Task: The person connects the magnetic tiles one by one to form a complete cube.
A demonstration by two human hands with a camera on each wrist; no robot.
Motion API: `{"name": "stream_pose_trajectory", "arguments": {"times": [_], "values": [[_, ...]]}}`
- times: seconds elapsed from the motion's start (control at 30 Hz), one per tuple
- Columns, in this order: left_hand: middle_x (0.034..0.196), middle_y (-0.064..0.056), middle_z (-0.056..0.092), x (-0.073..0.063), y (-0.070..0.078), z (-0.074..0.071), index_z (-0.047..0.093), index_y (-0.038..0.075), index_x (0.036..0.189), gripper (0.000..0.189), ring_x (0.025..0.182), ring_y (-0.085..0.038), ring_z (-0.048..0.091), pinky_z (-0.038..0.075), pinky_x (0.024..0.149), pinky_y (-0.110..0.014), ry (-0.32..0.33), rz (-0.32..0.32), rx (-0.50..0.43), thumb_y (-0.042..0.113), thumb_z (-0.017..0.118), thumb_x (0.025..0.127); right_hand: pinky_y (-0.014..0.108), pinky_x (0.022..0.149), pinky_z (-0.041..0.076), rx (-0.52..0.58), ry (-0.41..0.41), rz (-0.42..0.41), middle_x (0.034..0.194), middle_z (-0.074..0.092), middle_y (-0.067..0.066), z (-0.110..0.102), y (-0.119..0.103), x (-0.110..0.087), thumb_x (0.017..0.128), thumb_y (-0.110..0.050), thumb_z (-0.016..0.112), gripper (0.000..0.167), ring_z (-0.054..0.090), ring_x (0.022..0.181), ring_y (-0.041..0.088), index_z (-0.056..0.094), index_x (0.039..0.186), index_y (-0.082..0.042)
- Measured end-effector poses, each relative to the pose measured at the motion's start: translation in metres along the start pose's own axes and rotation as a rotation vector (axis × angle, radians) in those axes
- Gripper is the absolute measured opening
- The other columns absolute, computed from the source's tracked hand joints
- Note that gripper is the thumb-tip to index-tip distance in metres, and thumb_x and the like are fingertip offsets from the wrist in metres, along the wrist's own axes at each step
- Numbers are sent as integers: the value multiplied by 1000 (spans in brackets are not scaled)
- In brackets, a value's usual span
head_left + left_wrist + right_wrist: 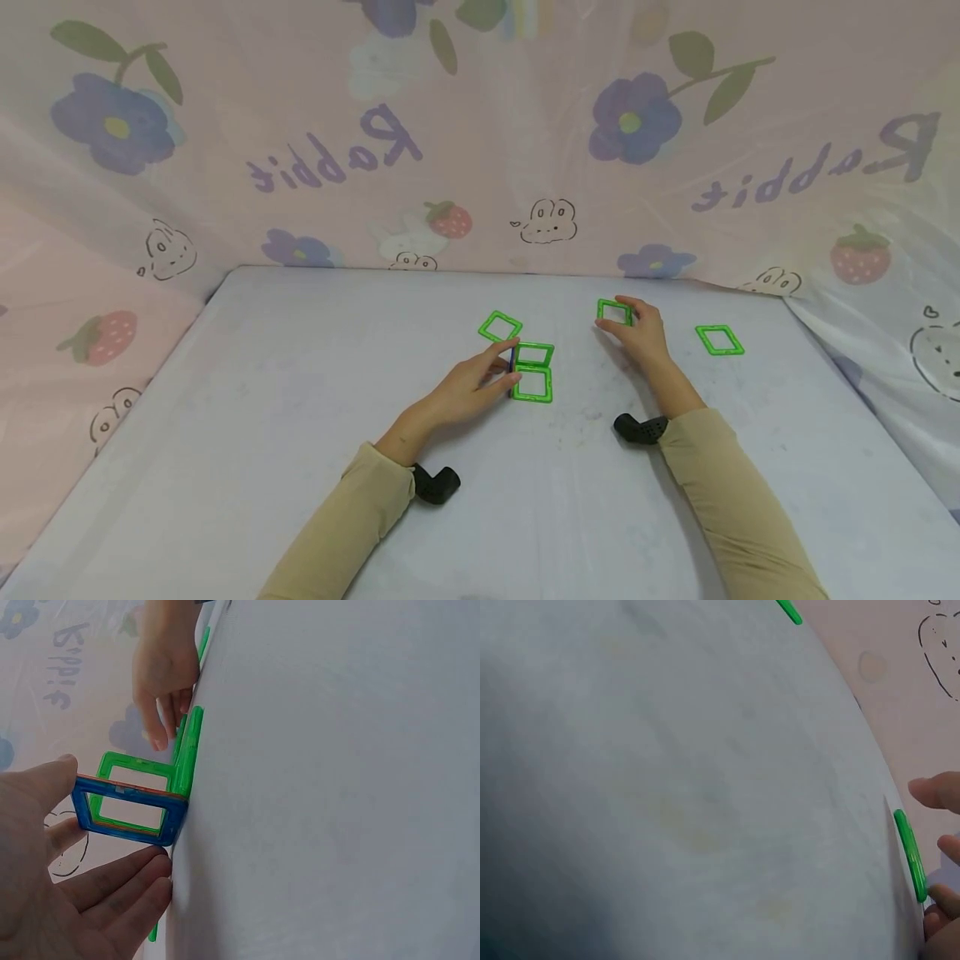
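My left hand [471, 385] pinches a blue square magnetic tile frame [127, 835] between thumb and fingers at its corners. The blue tile stands on edge against a standing green square tile [552, 354]. Another green tile [551, 387] lies in front and touches them. Just behind the left fingertips is a tilted green tile [489, 317]. Off to the right, my right hand [642, 332] has thumb and fingers spread around a separate green tile [603, 301]. In the right wrist view that green tile [910, 855] appears edge-on, with the thumb apart from it and a fingertip at its lower end.
One more green tile [720, 327] lies flat on the white table [225, 433], right of the right hand. A patterned cloth [480, 150] hangs behind the table and along both sides. Black devices [438, 486] are worn at both wrists.
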State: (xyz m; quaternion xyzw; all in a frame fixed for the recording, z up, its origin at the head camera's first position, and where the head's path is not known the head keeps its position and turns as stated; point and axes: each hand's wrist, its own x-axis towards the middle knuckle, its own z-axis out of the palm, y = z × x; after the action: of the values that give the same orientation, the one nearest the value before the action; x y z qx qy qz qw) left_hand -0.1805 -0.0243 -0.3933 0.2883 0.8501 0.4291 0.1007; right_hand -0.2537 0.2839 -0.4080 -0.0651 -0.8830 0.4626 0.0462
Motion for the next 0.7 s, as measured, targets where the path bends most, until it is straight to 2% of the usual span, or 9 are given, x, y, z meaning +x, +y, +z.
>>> {"name": "stream_pose_trajectory", "arguments": {"times": [0.23, 0.47, 0.7], "values": [[126, -12, 61, 1, 0, 0, 30, 15, 150, 57, 123, -22, 55, 40, 106, -37, -2, -1, 5, 31, 52, 100, 56, 114, 18, -75, -15, -11, 151, 29, 26, -1, 0, 3, 87, -23, 70, 67, 21, 141, 44, 41, 143, -1], [127, -12, 61, 0, 2, 0, 30, 15, 150, 57, 123, -23, 54, 40, 106, -38, 1, -8, 18, 32, 51, 100, 65, 109, 12, -193, -28, -5, 154, 24, 24, 3, 2, 5, 87, -32, 68, 72, 13, 140, 50, 37, 146, -5], [127, -11, 61, -1, 3, -1, 30, 15, 150, 57, 123, -22, 55, 40, 106, -37, -1, -10, 18, 32, 51, 100, 61, 109, 15, -236, 29, -21, 150, 32, 25, 7, 0, 3, 86, -32, 69, 67, 21, 137, 50, 44, 141, -3]]}}
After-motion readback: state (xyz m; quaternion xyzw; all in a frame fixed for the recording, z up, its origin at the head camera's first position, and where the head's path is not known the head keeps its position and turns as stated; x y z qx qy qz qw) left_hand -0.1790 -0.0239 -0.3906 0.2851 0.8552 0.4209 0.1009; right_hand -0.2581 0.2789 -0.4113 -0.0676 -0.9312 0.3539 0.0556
